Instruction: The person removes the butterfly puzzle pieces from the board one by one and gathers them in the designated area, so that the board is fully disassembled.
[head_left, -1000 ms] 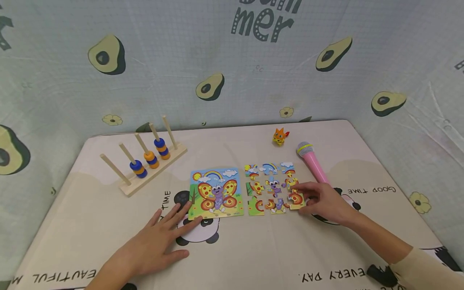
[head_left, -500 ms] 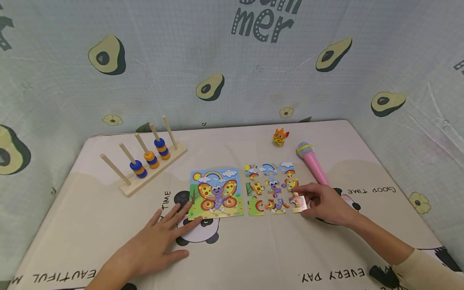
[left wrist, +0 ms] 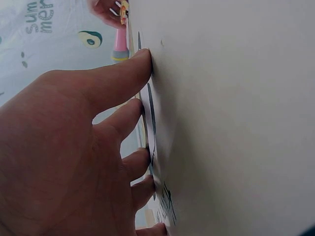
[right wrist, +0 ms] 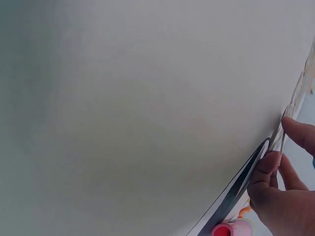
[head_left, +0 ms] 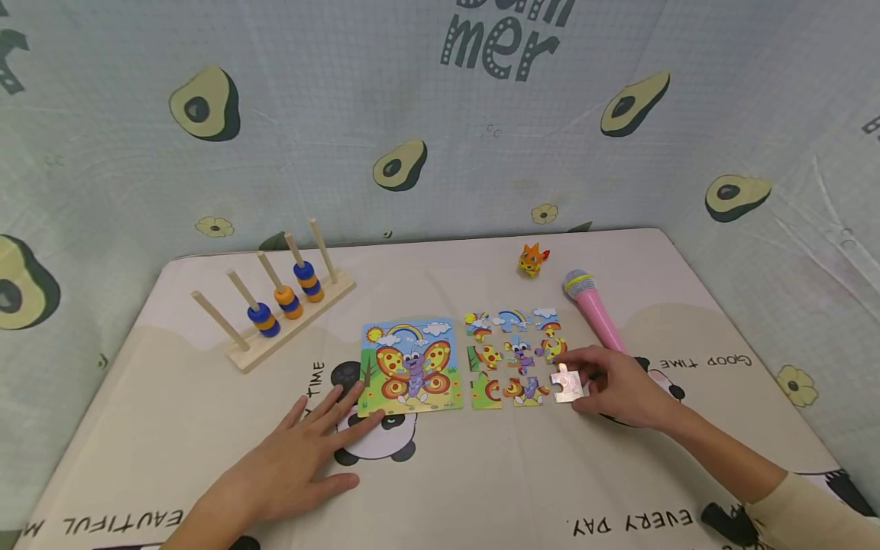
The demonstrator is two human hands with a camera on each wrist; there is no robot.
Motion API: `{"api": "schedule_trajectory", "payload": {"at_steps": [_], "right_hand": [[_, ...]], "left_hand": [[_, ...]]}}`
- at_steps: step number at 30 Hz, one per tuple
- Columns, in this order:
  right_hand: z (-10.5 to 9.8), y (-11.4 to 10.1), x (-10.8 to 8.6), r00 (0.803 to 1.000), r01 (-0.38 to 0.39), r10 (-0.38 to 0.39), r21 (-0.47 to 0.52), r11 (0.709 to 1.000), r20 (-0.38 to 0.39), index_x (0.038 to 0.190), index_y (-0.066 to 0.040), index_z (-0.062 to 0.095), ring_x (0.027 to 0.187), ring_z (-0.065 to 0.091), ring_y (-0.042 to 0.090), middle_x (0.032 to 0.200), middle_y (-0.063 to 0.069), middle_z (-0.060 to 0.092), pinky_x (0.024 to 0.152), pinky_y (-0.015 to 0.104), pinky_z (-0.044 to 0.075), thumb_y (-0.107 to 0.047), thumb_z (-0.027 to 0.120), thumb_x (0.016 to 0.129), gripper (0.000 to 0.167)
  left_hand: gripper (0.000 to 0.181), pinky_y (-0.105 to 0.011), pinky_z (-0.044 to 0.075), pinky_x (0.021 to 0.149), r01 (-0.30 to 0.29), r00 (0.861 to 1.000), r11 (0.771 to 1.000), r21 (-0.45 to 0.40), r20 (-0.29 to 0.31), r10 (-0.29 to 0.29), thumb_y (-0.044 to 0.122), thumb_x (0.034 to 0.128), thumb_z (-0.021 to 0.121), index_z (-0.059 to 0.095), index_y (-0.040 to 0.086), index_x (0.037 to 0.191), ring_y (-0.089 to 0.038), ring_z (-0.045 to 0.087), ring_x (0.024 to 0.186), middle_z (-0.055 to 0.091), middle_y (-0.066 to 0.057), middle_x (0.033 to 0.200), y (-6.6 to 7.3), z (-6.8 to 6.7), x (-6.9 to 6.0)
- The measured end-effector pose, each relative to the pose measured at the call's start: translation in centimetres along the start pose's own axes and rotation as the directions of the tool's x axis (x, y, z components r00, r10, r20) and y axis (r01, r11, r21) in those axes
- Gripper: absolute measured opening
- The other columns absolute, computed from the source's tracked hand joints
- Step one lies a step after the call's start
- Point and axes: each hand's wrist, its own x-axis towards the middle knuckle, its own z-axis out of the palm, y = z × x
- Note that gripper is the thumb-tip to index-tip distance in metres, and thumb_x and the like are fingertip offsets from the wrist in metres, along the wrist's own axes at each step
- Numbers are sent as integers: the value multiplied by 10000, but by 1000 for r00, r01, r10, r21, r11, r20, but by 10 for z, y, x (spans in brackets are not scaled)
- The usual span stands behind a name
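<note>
In the head view my right hand (head_left: 622, 386) pinches a jigsaw piece (head_left: 567, 384) at its right side. The piece is tilted and its face looks washed out by glare. In the right wrist view it shows as a thin edge (right wrist: 282, 147) between thumb and fingers. Beside it, several butterfly jigsaw pieces (head_left: 522, 355) lie in rows, slightly apart. To their left is a butterfly picture board (head_left: 440, 359). My left hand (head_left: 296, 451) rests on the table with fingers spread, its fingertips at the board's lower left corner.
A wooden peg stand with blue and orange rings (head_left: 294, 317) is at the back left. Behind the pieces stands a small orange toy figure (head_left: 532, 260). A pink toy microphone (head_left: 596, 309) lies close behind my right hand. A printed cloth covers the table (head_left: 467, 473).
The lower right jigsaw piece has tilted in my right hand, and its coloured face has turned to a pale glare. It has shifted slightly right. My left hand stays put.
</note>
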Motion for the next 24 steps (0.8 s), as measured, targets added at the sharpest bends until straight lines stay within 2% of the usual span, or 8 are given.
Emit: {"api": "schedule_trajectory", "payload": {"at_steps": [15, 24], "right_hand": [[-3, -4, 0, 1000, -19, 19, -48, 999, 13, 1294, -98, 703, 820, 581, 159, 1076, 28, 669, 649, 211, 502, -35, 874, 760, 564], [-4, -4, 1, 1000, -21, 21, -41, 999, 23, 1287, -113, 698, 818, 586, 158, 1067, 21, 669, 648, 208, 502, -42, 880, 764, 558]], "left_hand": [[732, -777, 167, 1191, -5, 1000, 1000, 3, -6, 5, 555, 962, 661, 340, 451, 1611, -396, 173, 1610, 125, -21, 1767, 1, -1, 0], [726, -774, 171, 1193, -4, 1000, 1000, 4, -4, 4, 560, 961, 659, 347, 451, 1608, -394, 175, 1610, 131, -22, 1767, 0, 0, 0]]}}
